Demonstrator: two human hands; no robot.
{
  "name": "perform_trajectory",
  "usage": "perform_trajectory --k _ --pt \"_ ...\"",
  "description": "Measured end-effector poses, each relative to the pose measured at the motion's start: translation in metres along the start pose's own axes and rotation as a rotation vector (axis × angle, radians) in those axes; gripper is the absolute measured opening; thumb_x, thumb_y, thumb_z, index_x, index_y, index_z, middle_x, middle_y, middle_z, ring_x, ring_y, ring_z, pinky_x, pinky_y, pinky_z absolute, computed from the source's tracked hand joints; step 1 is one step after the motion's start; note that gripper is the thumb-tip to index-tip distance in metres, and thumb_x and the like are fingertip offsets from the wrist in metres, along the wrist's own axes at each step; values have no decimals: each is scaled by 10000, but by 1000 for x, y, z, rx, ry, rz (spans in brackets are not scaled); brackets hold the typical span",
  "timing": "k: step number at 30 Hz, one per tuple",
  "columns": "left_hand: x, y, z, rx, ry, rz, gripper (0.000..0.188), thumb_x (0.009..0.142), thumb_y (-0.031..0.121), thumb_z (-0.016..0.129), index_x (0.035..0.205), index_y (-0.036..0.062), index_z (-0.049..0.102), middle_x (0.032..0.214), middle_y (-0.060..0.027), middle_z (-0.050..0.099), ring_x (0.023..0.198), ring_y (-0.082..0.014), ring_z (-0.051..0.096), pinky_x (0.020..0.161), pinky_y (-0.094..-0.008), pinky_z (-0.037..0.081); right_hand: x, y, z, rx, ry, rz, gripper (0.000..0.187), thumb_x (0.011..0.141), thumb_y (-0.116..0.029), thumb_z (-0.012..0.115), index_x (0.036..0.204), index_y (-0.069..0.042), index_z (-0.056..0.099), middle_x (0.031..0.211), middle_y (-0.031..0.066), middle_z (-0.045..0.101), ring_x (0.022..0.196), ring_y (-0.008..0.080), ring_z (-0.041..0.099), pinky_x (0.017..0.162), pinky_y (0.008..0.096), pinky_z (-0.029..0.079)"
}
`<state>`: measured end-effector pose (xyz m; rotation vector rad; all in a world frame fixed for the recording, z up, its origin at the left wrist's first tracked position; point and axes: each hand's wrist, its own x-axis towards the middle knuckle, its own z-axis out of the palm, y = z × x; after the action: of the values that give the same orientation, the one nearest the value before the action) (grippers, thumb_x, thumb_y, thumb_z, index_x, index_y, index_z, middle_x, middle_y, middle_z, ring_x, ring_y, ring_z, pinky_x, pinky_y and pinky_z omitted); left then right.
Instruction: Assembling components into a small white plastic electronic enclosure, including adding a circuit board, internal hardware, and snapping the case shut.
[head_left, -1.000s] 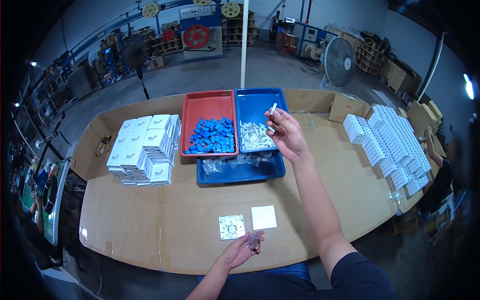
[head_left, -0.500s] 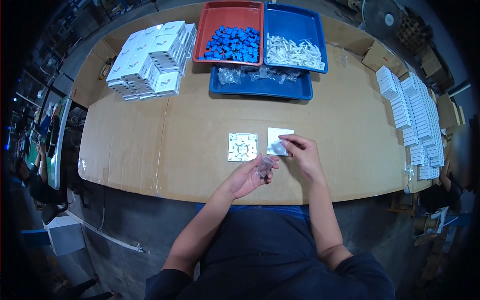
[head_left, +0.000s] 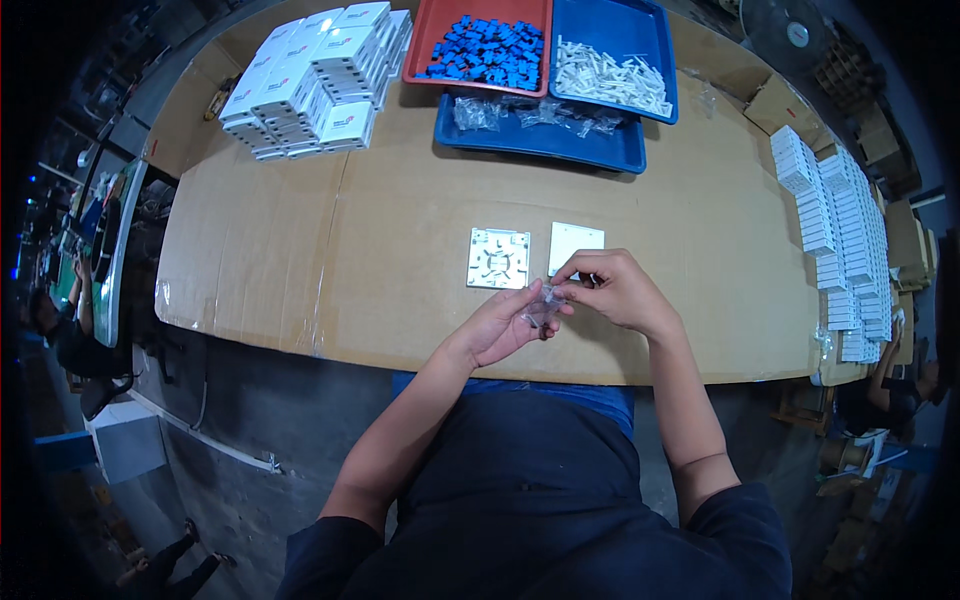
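A small clear plastic bag [head_left: 538,313] is gripped in my left hand [head_left: 498,328], above the near part of the table. My right hand [head_left: 612,287] has its thumb and forefinger pinched at the bag's upper edge. Whether those fingers also hold a small part I cannot make out. Just beyond my left hand lies a white square plastic tray [head_left: 499,258] with round guides moulded inside. To its right a plain white square cover [head_left: 576,240] lies flat, its near edge partly hidden by my right hand.
At the back stand a red tray [head_left: 420,60] of blue parts and a blue tray [head_left: 660,60] of white sticks. A lower blue tray [head_left: 540,158] holds clear bags. White boxes [head_left: 300,85] are stacked at left, more white units [head_left: 830,240] at right. Other people sit at both sides.
My right hand has come from over the white cover to the mouth of the clear bag. The view has tilted, so the tabletop things appear higher and further right.
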<state>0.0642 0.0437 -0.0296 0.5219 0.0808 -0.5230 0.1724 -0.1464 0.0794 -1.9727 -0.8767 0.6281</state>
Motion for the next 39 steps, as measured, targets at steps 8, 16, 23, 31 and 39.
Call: perform_trajectory --k 8,16,23,31,39 --pt "1 -6 -8 63 -1 7 423 1111 411 489 1216 37 656 1154 -113 709 930 -186 676 850 -338 535 14 3 1 90 -262 -18 169 943 -68 698 1071 26 756 1209 119 694 862 197 707 835 337 573" --pt "1 0 -1 -14 -31 6 388 1100 409 519 1236 60 622 1113 -85 688 962 -190 670 881 -348 538 10 13 2 208 -279 -82 341 1104 -196 514 1145 85 702 1242 153 665 837 193 700 839 333 567" --pt "3 -8 -11 9 -14 50 379 1085 385 561 1289 68 603 1164 -76 667 1043 -189 647 942 -372 532 8 1 16 152 -419 83 349 1114 -229 501 1177 50 700 1269 124 641 973 205 668 904 344 548" --pt "0 -8 -9 -21 -34 57 391 1079 361 580 1321 54 596 1199 -65 665 1071 -185 645 958 -376 528 1 9 22 -55 -280 -156 381 1106 -274 517 1149 49 715 1238 153 639 998 234 654 910 355 533" --pt "2 -1 4 67 11 56 419 1069 367 594 1292 13 615 1137 -89 692 1018 -215 708 932 -369 568 3 2 13 84 -224 -73 387 1110 -286 507 1164 35 718 1261 152 637 1076 262 638 909 370 542"
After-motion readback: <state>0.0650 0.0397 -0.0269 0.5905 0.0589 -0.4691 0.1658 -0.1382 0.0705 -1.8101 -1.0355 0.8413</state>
